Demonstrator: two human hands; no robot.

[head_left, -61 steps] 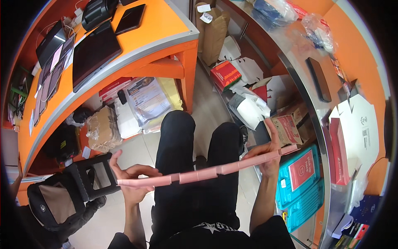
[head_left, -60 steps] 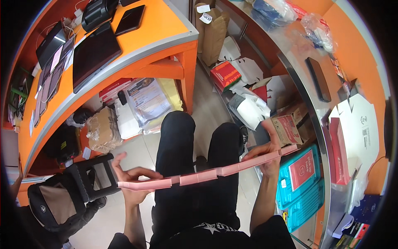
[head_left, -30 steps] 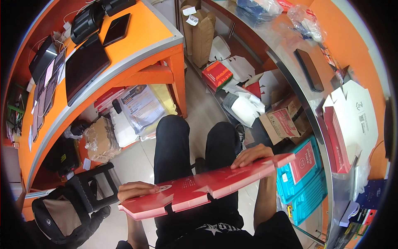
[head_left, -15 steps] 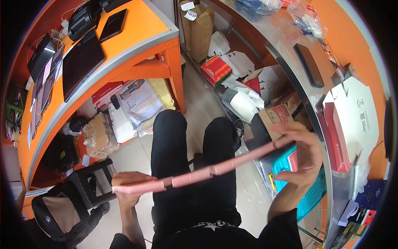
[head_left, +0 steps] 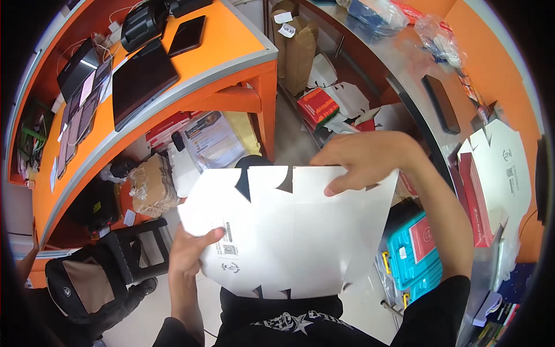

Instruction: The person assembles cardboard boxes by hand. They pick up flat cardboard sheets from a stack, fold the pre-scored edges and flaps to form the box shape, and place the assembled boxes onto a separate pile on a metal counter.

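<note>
In front of my lap is a flat cardboard box blank [head_left: 295,231], white side up, with notches cut into its far and near edges. Small dark print sits near its left end. My left hand [head_left: 189,250] grips that left edge, thumb on top and fingers hidden beneath. Along the far edge, toward the right, my right hand [head_left: 367,159] holds the board with its thumb over the white face. Another notched white blank [head_left: 503,168] lies on the counter to my right, beside red folded card [head_left: 475,202].
An orange desk [head_left: 225,40] at left carries a tablet [head_left: 144,81] and several phones. A metal counter [head_left: 413,87] curves along the right, with a teal case [head_left: 416,251] below. A black stool [head_left: 139,251] and a backpack [head_left: 84,286] stand at lower left, near another person's arm [head_left: 28,263].
The box blank, seen edge-on before with its pink-red side, has turned so its white face shows. My right hand has moved to the far edge; the view has shifted slightly.
</note>
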